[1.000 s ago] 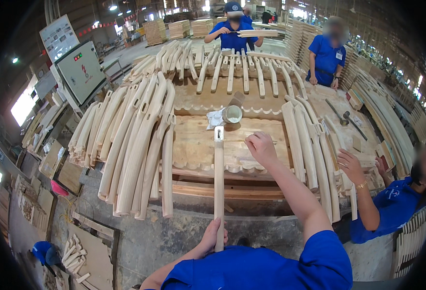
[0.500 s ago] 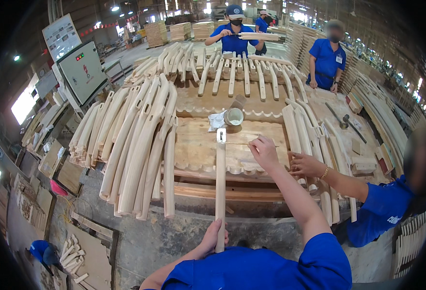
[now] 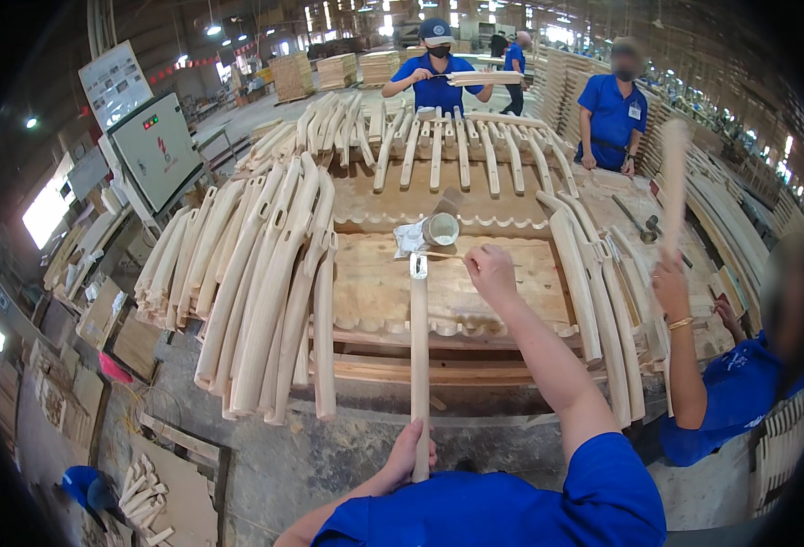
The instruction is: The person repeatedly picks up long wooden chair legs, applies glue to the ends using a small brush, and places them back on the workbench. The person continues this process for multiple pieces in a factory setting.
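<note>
My left hand (image 3: 408,453) is wrapped round the lower end of a pale wooden chair-leg-like piece (image 3: 419,356), which points away from me. Its far end has a slot with white material in and around it. Pinched in my right hand (image 3: 491,271) is a thin wooden stick (image 3: 444,254), its tip at the top of that slotted end. Just beyond stands an open cup (image 3: 441,230) of whitish paste, lying against a crumpled white sheet or bag (image 3: 408,240).
Slotted wooden pieces (image 3: 274,301) overlap in a heap at left; others (image 3: 577,273) lie at right. Across the bench (image 3: 374,273), a co-worker (image 3: 438,77) holds a wooden piece. Another person (image 3: 612,114) stands far right. A nearby co-worker's hand (image 3: 671,287) raises a blurred wooden piece (image 3: 673,187).
My right hand has moved slightly left and away, bringing the stick's tip to the slot's top. The co-worker at right has lifted a wooden piece from the right-hand pile.
</note>
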A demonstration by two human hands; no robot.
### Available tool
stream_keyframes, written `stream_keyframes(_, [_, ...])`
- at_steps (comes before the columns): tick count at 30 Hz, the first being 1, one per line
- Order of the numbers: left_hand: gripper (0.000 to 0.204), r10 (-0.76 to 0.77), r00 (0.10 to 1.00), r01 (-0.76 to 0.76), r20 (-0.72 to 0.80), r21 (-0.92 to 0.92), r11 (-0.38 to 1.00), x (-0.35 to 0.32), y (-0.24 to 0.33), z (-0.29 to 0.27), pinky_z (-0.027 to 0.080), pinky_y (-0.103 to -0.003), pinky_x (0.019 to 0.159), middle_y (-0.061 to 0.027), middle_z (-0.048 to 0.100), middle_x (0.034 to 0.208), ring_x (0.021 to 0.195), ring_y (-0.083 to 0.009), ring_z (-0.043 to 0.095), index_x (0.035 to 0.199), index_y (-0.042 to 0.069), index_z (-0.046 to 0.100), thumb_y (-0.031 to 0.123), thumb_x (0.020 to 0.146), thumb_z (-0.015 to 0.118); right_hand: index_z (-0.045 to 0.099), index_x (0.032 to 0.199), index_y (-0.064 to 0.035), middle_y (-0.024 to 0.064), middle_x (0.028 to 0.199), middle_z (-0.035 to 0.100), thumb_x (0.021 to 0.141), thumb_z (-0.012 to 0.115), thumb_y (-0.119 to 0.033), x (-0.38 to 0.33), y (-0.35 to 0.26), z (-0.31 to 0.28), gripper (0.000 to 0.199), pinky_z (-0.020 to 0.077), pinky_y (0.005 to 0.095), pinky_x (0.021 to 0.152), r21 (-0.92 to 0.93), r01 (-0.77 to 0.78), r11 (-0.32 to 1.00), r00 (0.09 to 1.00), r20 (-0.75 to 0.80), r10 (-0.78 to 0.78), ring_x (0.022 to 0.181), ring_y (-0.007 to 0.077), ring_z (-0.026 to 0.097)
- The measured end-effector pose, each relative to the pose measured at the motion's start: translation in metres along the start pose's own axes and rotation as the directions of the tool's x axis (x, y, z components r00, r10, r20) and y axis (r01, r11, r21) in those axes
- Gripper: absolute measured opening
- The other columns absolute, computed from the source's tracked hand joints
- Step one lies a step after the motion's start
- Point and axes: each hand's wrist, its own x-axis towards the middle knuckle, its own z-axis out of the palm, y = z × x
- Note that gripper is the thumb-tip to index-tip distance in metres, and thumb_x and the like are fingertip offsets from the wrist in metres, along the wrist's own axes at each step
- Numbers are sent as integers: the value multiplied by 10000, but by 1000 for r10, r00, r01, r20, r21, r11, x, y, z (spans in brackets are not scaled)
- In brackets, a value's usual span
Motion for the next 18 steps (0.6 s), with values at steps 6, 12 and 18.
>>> stream_keyframes(6, [427,-29,1000,29,0,-28,999,-2,3,3,410,-310,469,-69,480,637,497,-177,484,1056,70,402,478,944,340,558,722,-87,73,707,532,765,606,-139,-5,-6,-1,83,400,401,665,7,65,998,998,-4,-65,738,268,534])
stream_keyframes(12, [445,-18,1000,18,1,-53,998,-3,2,1,419,-292,452,-74,490,645,494,-166,486,1072,34,400,458,941,362,563,728,-90,58,719,543,773,611,-155,-23,-11,-12,93,401,394,675,54,180,982,984,9,-181,733,258,535])
stream_keyframes(18, [443,-17,999,18,29,-42,999,-2,5,0,417,-285,453,-70,491,643,497,-160,487,1053,39,398,465,941,356,561,731,-90,53,717,543,772,613,-156,-10,-10,-15,93,400,390,675,-18,-24,1000,998,-50,24,752,252,536])
